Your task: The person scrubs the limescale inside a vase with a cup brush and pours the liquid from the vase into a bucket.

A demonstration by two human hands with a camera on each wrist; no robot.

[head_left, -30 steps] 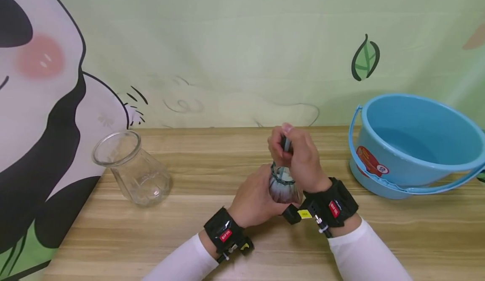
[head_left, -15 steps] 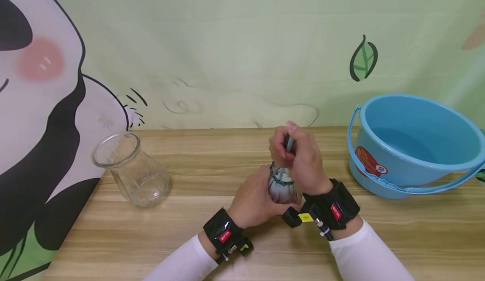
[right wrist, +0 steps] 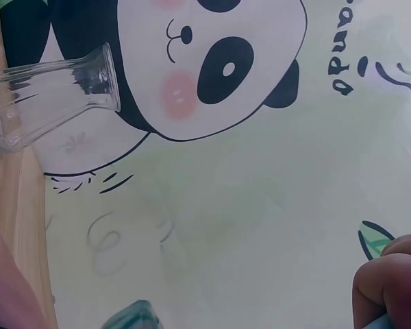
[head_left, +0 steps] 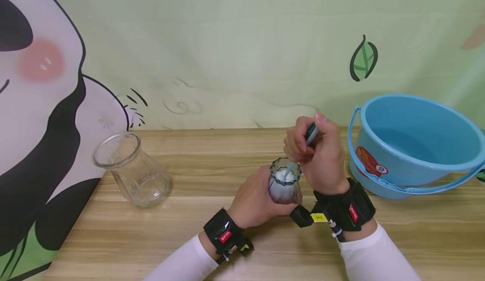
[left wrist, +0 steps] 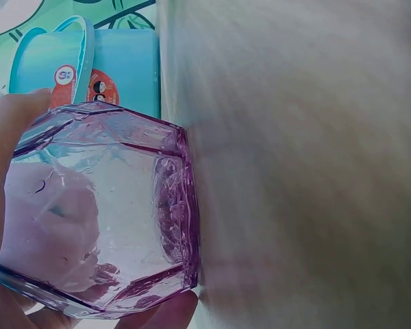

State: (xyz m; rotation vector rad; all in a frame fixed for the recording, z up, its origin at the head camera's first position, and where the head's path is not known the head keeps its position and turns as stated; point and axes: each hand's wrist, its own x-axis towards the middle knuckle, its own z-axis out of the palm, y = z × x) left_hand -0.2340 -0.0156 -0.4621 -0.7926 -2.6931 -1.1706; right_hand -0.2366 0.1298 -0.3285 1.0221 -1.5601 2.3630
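A small glass vase (head_left: 285, 191) with a wavy teal rim and a purple-tinted base is gripped round its side by my left hand (head_left: 250, 203). Above it my right hand (head_left: 322, 156) holds a bottle brush (head_left: 311, 134) by its grey-blue and black handle. The brush slants down through the vase's mouth, and its soft white head (left wrist: 51, 226) lies inside, seen through the faceted glass (left wrist: 179, 212) in the left wrist view. In the right wrist view only the curled fingers (right wrist: 390, 284) and part of the vase rim (right wrist: 133, 317) show.
On the left of the wooden table (head_left: 212, 159) stands a clear glass jar (head_left: 142, 180). A light blue bucket (head_left: 401, 171) with its handle lowered is at the right. Behind hangs a green cloth (head_left: 242, 62) printed with a panda.
My right hand has moved right and slightly up with the brush handle, which now tilts more. The vase's mouth has come into view. The left hand and vase have stayed in place.
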